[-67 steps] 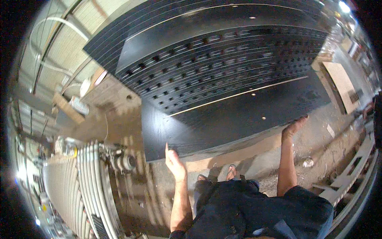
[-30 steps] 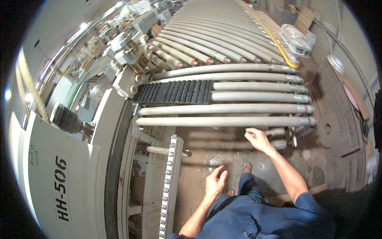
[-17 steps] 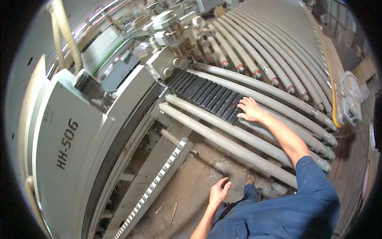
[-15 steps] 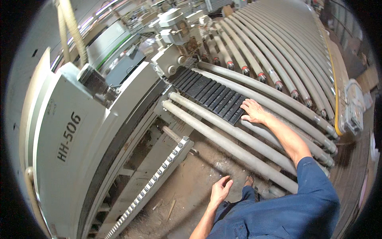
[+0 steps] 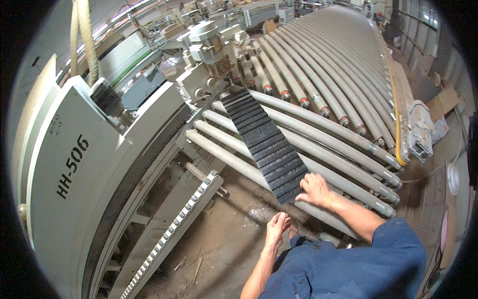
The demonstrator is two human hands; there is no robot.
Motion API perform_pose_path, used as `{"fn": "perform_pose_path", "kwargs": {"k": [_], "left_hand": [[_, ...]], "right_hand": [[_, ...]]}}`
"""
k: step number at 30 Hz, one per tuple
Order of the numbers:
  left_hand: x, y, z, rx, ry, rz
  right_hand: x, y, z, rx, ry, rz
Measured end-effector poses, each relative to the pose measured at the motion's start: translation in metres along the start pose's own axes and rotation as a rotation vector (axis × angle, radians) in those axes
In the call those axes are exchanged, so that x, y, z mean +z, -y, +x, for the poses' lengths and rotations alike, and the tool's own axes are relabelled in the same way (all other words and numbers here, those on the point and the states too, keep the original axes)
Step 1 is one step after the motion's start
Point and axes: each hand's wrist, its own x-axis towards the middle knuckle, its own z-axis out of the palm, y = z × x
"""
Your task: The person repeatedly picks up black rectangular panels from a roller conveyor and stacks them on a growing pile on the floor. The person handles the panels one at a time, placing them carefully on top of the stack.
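We see the black ribbed panel [image 5: 266, 142] aslant over pale rollers [image 5: 323, 128], its near left corner jutting past them above open floor [image 5: 236, 236], its right one grasped by the right hand [image 5: 316, 191], the left hand [image 5: 277, 228] curled nearby, how tightly we cannot tell.

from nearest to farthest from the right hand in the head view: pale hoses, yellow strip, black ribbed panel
1. Black ribbed panel: its near end at the right hand
2. Yellow strip: right side
3. Pale hoses: upper left

Factory workshop with a roller conveyor [image 5: 343, 65]
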Motion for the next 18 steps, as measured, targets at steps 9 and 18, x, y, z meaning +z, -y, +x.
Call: {"fn": "perform_pose_path", "kwargs": {"k": [9,18], "left_hand": [[-0.048,0.038,-0.046,0.089,-0.141,-0.193],[-0.104,-0.059,0.004,0.134,-0.057,-0.158]], "right_hand": [[0.008,0.141,-0.103,0.17,-0.077,0.034],[0.044,0.191,-0.061,0.008,0.058,0.411]]}}
